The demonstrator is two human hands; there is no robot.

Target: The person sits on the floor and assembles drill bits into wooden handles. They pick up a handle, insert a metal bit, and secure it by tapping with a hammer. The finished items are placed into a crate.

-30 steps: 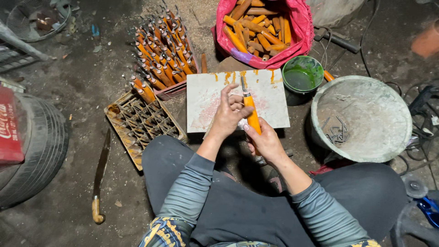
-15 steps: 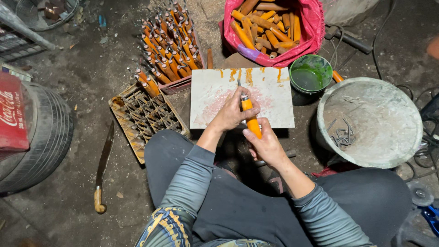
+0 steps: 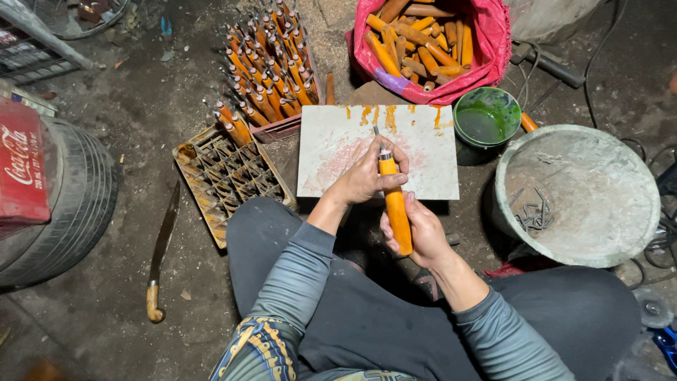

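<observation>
Head view: hands (image 3: 395,204) on orange handle (image 3: 396,212), green pot (image 3: 486,116) nearby.

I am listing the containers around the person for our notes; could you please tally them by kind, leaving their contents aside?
Pink woven sack of orange wooden handles: 1
Small green round pot of green liquid: 1
Large grey round bucket: 1
Divided crates, one red plastic and one yellowish wooden: 2
Total: 5
</observation>
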